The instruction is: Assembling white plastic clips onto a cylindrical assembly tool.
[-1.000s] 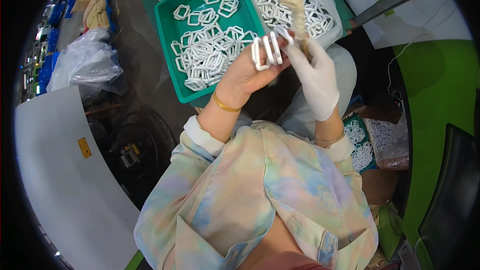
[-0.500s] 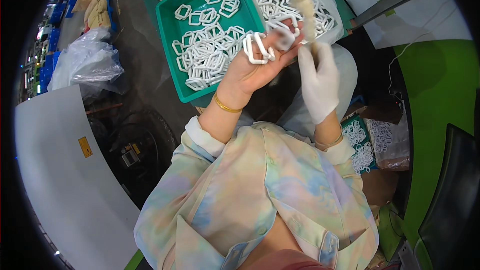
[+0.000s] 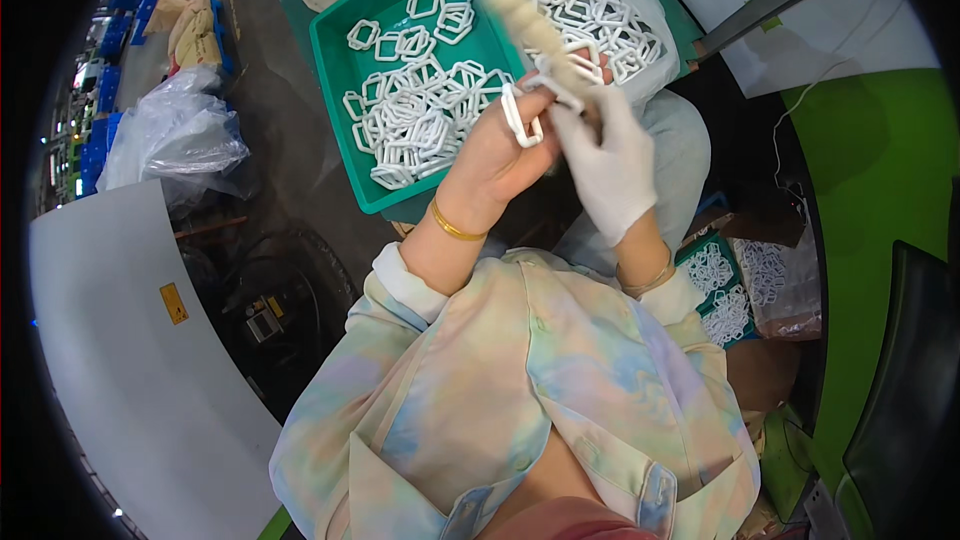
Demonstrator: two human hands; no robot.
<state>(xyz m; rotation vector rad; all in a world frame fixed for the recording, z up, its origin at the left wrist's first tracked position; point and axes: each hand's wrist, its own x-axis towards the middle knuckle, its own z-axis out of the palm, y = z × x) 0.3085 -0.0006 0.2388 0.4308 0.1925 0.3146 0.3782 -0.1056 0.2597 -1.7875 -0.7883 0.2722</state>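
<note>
Left grip (image 3: 497, 152) grasping one white ring (image 3: 520, 120); gloved right grip (image 3: 608, 168) clenched on one stick (image 3: 535, 28).

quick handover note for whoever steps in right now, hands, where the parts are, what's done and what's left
Left hand: bare, gripping white plastic rings at the fingertips.
Right hand: in a white glove, closed on the lower end of a long pale stick that points up and away, some rings apparently threaded on it.
Green tray ahead holds loose rings; the clear bag to its right holds more.
Done: a few rings in hand at the stick.
Left: plenty of rings in tray and bag.
</note>
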